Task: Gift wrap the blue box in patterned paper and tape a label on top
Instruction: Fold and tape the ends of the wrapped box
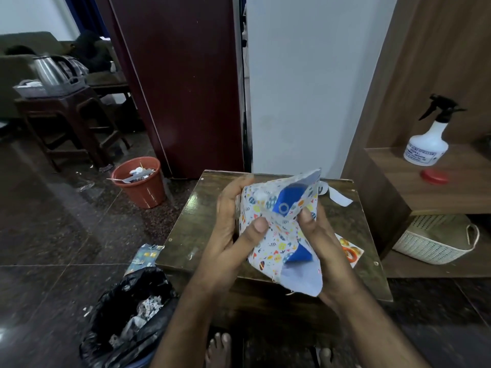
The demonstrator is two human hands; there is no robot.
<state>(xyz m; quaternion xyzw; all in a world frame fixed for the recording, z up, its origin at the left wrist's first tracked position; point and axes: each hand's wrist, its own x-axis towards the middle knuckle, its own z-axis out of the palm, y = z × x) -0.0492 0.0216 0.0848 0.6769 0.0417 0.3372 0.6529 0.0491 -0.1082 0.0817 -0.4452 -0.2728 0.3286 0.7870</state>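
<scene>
Both hands — left (233,221), right (317,235) — gripping patterned paper (268,243), half-wrapped blue box (288,201) between them, above table (191,208)

The blue box (288,201) sits tilted, half-wrapped in white patterned paper (273,235) with coloured motifs; two blue corners show and plain-sided flaps stand open.

The tabletop (202,224) is dark, glossy wood. On it lie a white paper strip (338,197) at the far right corner and a sticker sheet (350,252) with orange shapes near the right edge.
</scene>
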